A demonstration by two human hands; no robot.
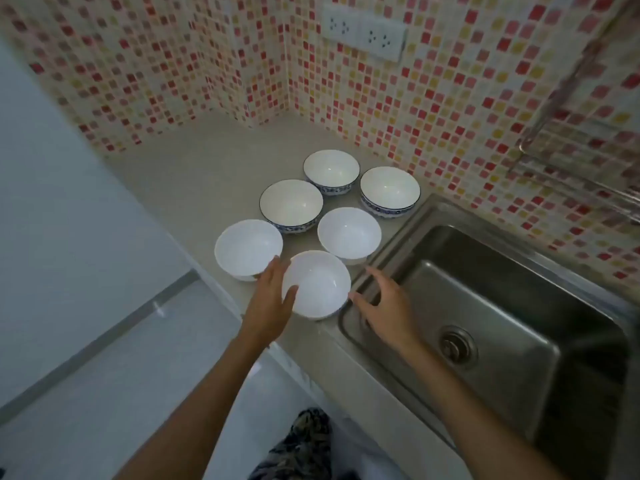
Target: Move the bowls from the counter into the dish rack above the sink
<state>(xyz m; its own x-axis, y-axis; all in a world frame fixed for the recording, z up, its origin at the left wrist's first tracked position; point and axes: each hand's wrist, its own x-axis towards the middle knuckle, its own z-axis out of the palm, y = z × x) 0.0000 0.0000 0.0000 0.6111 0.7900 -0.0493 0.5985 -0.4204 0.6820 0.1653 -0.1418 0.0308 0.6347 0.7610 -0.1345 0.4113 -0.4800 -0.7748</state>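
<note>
Several bowls stand on the beige counter (194, 174) left of the sink. Three are plain white, three have blue patterned outsides. The nearest white bowl (317, 284) sits at the counter's front edge. My left hand (272, 299) is on its left side, thumb over the rim and fingers along the outer wall. My right hand (384, 306) is spread open just right of that bowl, one fingertip almost at its rim, above the sink's edge. Behind it stand another white bowl (247, 247), a third white bowl (348, 233) and a blue-patterned bowl (291, 204). The metal dish rack (568, 109) hangs blurred at the upper right.
A steel sink (502, 292) with a drain (457, 344) fills the right side. Mosaic-tiled walls enclose the counter's back corner, with a double socket (363, 32) above. The counter's front edge drops to a light floor at the left.
</note>
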